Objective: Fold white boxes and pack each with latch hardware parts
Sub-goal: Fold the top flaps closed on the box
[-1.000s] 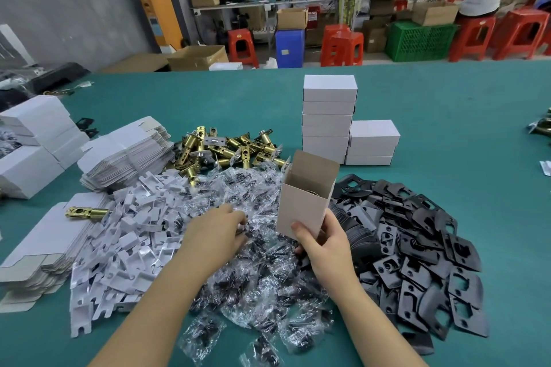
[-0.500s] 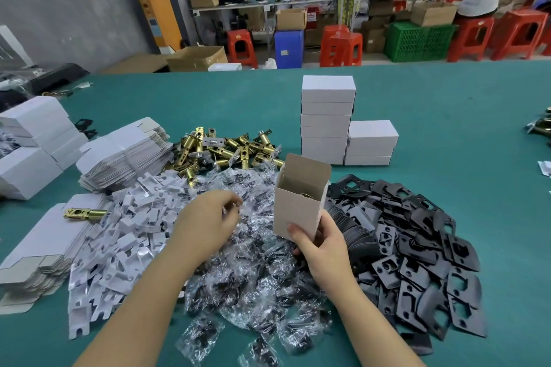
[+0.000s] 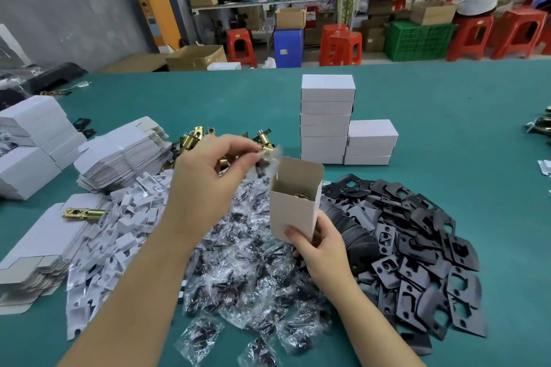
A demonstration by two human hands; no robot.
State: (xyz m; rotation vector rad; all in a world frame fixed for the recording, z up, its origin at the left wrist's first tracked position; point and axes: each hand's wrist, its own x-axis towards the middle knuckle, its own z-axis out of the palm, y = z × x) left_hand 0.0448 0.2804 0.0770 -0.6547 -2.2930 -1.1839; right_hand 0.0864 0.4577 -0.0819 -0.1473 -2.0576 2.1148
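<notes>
My right hand (image 3: 320,247) grips an upright open white box (image 3: 293,208) by its lower end; a brass part shows inside it. My left hand (image 3: 208,176) pinches a small clear bag of black screws (image 3: 267,162) just left of the box's open top flap. Below lies a heap of the same screw bags (image 3: 238,271). Black strike plates (image 3: 417,253) pile up on the right, brass latches (image 3: 196,140) lie behind my left hand, and white card inserts (image 3: 119,232) spread on the left.
Closed white boxes (image 3: 326,119) stand stacked behind, with a lower stack (image 3: 371,141) beside them. Flat unfolded boxes (image 3: 125,152) and more blanks (image 3: 35,247) lie left on the green table (image 3: 447,128). A loose brass latch (image 3: 83,213) rests on the blanks. A person works at a far bench.
My left hand has risen from the bag heap with one screw bag and moved right, up to the box's opening. My right hand has kept the box nearly still.
</notes>
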